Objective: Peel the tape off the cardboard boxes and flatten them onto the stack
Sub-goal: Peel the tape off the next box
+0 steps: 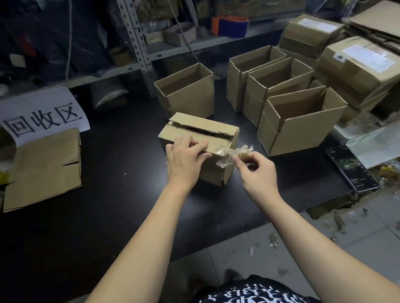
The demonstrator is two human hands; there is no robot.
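Observation:
A small closed cardboard box (207,132) sits in the middle of the black table (116,181). My left hand (185,159) lies on its near top edge and holds it down. My right hand (257,171) pinches a crumpled strip of clear tape (230,155) that still hangs from the box's near right corner. The top of the box shows torn paper where tape came off. A stack of flattened boxes (44,169) lies at the left of the table under a white paper sign (42,115).
Several open empty boxes (296,121) stand behind and to the right. Taped boxes (359,69) are piled at far right. A phone (351,168) lies near the table's right edge. Tape scraps (341,226) litter the tiled floor. Metal shelving (136,37) stands behind.

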